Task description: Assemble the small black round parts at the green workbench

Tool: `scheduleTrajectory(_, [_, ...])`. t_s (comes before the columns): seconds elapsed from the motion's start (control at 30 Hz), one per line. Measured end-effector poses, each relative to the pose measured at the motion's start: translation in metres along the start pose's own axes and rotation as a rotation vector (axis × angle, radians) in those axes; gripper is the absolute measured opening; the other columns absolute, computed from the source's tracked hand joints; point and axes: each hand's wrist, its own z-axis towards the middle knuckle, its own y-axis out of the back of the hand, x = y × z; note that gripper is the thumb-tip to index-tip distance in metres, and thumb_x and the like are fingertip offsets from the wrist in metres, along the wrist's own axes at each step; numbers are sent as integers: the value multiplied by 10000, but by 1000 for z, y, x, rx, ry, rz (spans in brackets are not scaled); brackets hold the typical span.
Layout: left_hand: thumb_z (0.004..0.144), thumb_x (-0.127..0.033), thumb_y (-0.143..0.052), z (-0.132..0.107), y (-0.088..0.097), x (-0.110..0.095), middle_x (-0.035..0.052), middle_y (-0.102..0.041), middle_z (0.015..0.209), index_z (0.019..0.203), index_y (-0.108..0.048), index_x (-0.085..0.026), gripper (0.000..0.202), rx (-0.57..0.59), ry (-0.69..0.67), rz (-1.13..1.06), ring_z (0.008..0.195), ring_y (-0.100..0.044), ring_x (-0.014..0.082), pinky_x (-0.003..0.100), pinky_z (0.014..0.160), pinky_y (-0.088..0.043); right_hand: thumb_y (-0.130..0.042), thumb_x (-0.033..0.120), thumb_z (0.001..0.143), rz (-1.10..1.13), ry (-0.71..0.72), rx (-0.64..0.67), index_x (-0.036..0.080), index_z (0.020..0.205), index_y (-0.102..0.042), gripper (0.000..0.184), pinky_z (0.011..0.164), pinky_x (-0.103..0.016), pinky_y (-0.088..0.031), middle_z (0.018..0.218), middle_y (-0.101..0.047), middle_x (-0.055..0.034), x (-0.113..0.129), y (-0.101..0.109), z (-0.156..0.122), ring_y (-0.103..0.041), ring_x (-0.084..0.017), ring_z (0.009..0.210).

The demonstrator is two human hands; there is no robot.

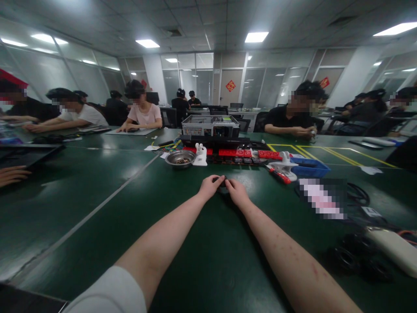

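Above the green table (182, 256), both my hands grip one small dark part (223, 184) that looks black and rounded. Its exact kind is too small to make out. My left hand (211, 188) is closed on its left side, thumb and fingers together. On the other side my right hand (237, 191) is closed too, with its fingertips close to those of the left. My fingers cover much of the part. Just beyond my hands lie red and black computer-like components (234, 154). A metal bowl (180, 159) with small brass-coloured pieces stands to their left, beside a white bracket (200, 155).
Pliers with red handles (280, 175) lie by another white piece (286, 164) and a blue tray (311, 167). Black ring-shaped parts (353, 256) and a pale box (392, 248) sit at lower right. An open computer case (210, 126) stands behind. Another person's hand (13, 175) is at far left.
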Motion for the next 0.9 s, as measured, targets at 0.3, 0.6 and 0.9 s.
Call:
scheduleTrajectory(0.3, [652, -541, -475, -2, 0, -2, 45, -607, 716, 780, -590, -142, 434, 1, 5, 1, 574, -553, 125, 210, 483, -434, -344, 391, 808, 108, 44, -27, 175, 958, -543, 329, 693, -268, -392, 897, -595, -55, -1, -1, -2, -532, -162, 814])
scheduleTrajectory(0.6, [653, -542, -476, -8, 1, -7, 36, -616, 730, 843, -593, -166, 437, -26, -95, 146, 576, -558, 127, 222, 531, -425, -255, 469, 825, -10, -63, -46, 174, 719, -582, 453, 558, -228, -350, 690, -589, -49, 0, 1, -2, -530, -147, 669])
scheduleTrajectory(0.9, [668, -580, -421, 1, 1, 0, 43, -609, 664, 798, -604, -120, 512, 63, 41, -8, 500, -538, 110, 210, 458, -411, -350, 438, 797, 52, 36, -24, 149, 776, -582, 371, 576, -243, -362, 706, -594, -48, -5, 1, 1, -525, -151, 660])
